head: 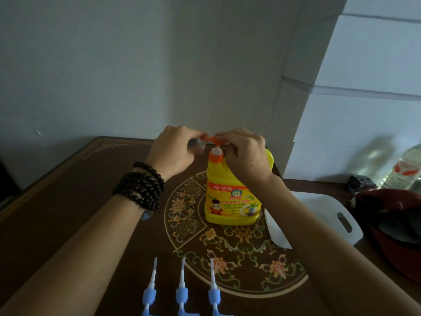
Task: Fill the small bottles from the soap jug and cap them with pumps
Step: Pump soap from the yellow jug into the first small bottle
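Lying at near edge: three blue pumps (181, 290) in a row, tubes pointing away.
Right side of tabletop (68, 201): white tray (325, 215), red helmet (391, 224) — partly behind the right forearm.
Centre: yellow soap jug (232, 197), upright.
Left hand (175, 149): fingers closed on a small clear bottle (197, 144) at the spout.
Right hand (246, 153): curled on the orange pump head (210, 138) — beside the jug's shoulder.

Both hands at yellow soap jug (232, 197) pump; left hand (173, 149) holds small clear bottle (197, 144); right hand (247, 151) on top.
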`<state>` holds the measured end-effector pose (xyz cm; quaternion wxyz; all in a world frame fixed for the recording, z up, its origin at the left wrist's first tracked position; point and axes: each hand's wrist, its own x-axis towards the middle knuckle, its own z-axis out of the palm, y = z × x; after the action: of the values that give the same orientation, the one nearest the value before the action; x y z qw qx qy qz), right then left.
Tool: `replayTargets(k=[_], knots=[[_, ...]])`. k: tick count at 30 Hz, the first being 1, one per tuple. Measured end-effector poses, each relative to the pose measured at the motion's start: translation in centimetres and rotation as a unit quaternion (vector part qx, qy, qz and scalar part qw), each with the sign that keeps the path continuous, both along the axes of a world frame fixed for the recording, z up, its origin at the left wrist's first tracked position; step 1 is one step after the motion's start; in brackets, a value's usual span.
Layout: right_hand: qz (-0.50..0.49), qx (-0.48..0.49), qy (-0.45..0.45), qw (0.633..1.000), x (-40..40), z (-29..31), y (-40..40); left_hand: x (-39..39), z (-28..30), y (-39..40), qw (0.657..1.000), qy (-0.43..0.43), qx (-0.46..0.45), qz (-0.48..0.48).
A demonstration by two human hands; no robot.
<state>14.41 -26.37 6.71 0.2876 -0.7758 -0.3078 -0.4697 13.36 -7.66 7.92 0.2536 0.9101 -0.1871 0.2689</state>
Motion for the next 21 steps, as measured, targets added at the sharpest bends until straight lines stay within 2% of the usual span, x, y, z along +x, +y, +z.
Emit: replayTargets(k=[10,16,21], knots=[[-0.002,0.018,0.022,1.000,-0.2,-1.8,0.5,-0.9,-1.6,-0.4,1.000,0.009,-0.004,-0.007],[-0.034,-0.055,0.022,0.998,-0.4,-0.6,0.0,-0.8,0.7,-0.3,1.000,0.004,0.026,0.007],[-0.030,-0.058,0.019,0.998,-0.2,-0.4,-0.3,-1.0,0.8,-0.4,0.999,0.001,0.032,0.011]])
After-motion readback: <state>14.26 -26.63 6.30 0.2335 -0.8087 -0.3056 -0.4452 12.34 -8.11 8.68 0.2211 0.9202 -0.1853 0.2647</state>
